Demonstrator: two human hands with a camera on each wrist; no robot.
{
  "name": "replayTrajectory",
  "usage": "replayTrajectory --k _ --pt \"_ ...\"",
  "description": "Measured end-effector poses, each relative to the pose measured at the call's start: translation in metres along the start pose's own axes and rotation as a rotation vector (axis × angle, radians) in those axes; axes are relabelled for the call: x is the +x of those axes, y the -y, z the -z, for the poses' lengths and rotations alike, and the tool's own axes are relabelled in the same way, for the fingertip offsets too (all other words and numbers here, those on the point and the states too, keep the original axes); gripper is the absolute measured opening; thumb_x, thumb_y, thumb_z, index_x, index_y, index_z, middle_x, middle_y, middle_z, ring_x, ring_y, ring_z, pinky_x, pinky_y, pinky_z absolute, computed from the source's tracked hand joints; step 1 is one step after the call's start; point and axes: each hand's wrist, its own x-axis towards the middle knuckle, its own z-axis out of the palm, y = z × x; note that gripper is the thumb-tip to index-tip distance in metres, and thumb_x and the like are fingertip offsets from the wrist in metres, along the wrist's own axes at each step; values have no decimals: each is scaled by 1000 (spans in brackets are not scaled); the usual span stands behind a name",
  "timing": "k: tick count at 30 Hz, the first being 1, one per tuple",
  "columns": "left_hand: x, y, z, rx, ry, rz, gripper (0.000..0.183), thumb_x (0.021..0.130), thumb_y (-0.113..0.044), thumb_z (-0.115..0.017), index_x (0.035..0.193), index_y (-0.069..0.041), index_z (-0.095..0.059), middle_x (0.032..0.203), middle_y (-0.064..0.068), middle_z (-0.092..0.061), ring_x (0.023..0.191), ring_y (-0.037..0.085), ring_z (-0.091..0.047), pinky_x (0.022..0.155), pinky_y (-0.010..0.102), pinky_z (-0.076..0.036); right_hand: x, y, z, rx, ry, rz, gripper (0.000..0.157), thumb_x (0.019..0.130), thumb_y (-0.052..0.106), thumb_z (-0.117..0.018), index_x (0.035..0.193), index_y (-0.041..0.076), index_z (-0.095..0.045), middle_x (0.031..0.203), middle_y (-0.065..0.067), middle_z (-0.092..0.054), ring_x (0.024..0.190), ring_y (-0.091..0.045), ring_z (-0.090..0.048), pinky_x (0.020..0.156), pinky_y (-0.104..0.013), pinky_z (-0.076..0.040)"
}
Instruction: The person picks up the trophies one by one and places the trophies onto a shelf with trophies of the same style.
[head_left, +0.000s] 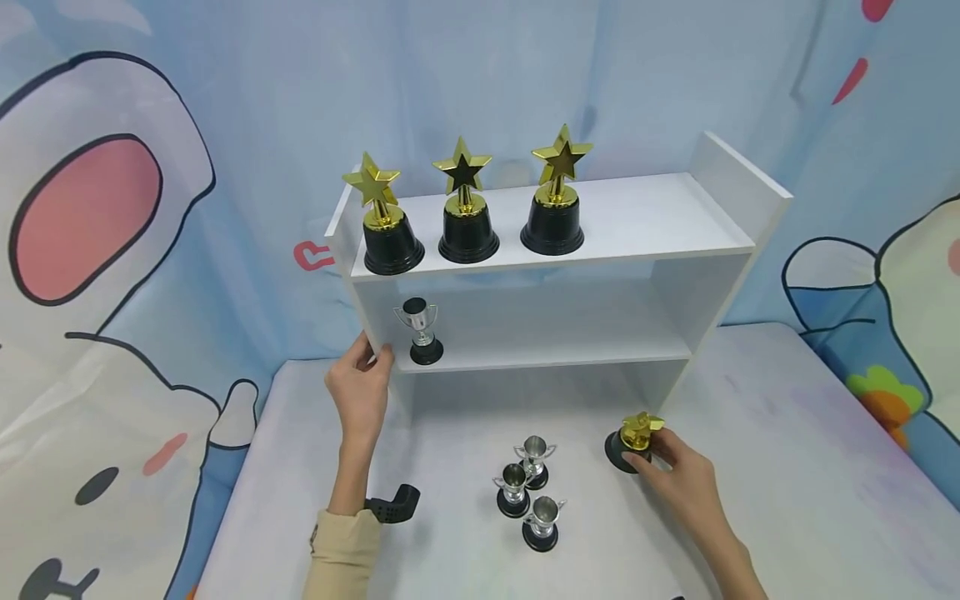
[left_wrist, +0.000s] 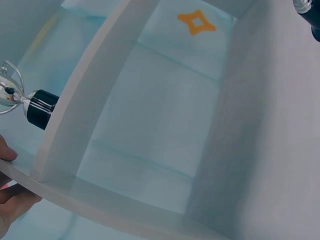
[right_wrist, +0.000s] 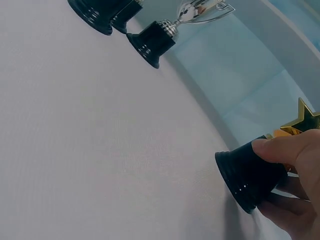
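Right fingers point(right_wrist: 286, 209) grip a glossy, flare-based black-and-gold star trophy point(right_wrist: 250, 174).

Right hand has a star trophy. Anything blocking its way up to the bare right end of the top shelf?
Nothing loose visibly blocks it. The star trophy in the right hand is lower than the middle shelf and top shelf, so it likely must rise in front of both boards.
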Motion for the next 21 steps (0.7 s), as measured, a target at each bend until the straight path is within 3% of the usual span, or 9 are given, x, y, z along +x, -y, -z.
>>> replayTrajectory --k 4,21 --pt "1 0 0 5 -5 -8 37 91 3 -72 128 2 -70 117 27 -72 106 37 -74 88 44 -63 2 2 0 -4 -11 12 47 79 10 -89 119 -2 -68 113 -27 -74 99 -44 -74 88 -57 -59" --pt "2 1 2 26 7 -23 36 92 1 -71 128 0 -71 119 23 -73 109 34 -73 89 39 -63 -10 18 13 -52 -32 19 47 75 8 -91 116 -2 -70 110 -28 -74 96 -44 -74 88 -60 -59"
